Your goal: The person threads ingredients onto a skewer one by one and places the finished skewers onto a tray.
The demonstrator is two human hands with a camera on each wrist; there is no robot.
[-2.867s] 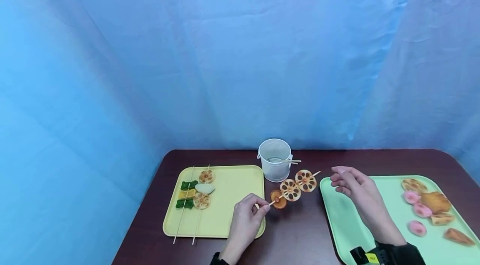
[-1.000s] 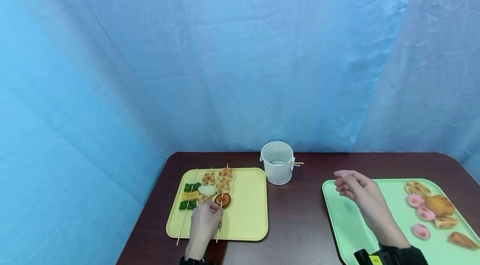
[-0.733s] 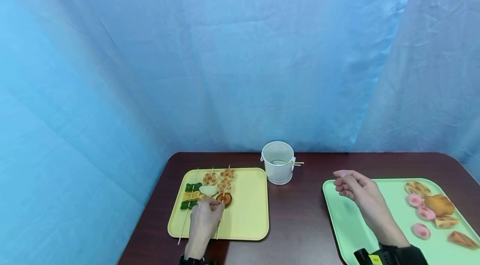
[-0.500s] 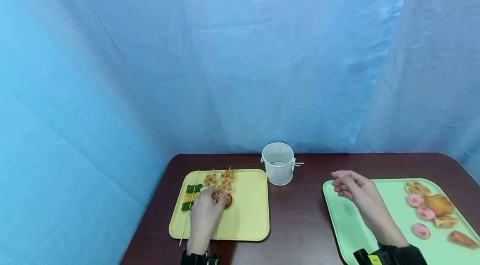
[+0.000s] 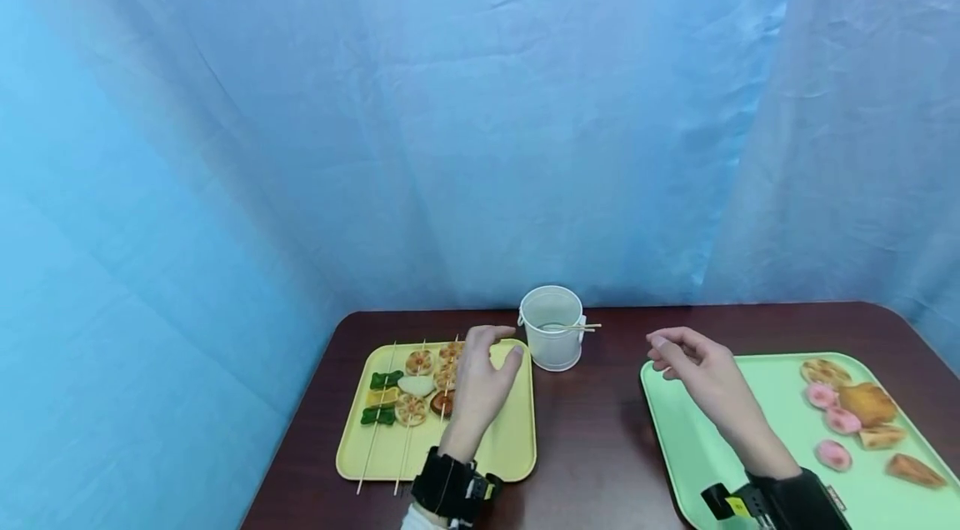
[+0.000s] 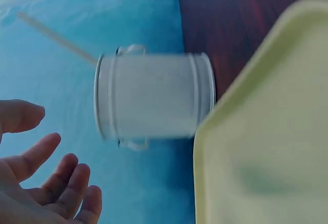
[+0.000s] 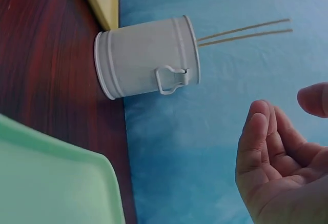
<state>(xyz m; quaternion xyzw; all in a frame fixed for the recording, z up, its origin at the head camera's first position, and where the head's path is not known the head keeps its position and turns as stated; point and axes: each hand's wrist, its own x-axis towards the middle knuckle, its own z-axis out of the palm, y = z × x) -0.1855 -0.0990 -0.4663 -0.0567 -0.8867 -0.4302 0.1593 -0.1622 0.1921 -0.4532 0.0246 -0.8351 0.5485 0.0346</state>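
Note:
My left hand (image 5: 483, 384) hovers over the right part of the yellow tray (image 5: 495, 463), thumb and fingers spread with nothing between them. Three skewers lie on that tray. The rightmost, with lotus root slices and a mushroom slice (image 5: 442, 403), is partly hidden behind the hand. The middle skewer bears lotus root slices (image 5: 411, 410) and a pale oval piece (image 5: 416, 385); the leftmost has green pieces (image 5: 378, 415) around a yellow one (image 5: 383, 397). Above the left edge of the green tray (image 5: 720, 422), my right hand (image 5: 697, 372) holds nothing, its fingers loosely bent.
A white bucket (image 5: 551, 338) stands at the table's back between the trays, with two bare sticks (image 7: 246, 32) leaning out. On the green tray's right side lie pink round pieces (image 5: 833, 455), a brown piece (image 5: 867, 403), a lotus slice (image 5: 825, 372) and other food. Blue cloth (image 5: 480, 138) hangs behind.
My left hand laid the lotus root and mushroom skewer on the yellow tray, let go, then rose and moved right towards the bucket. The right hand shifted only slightly.

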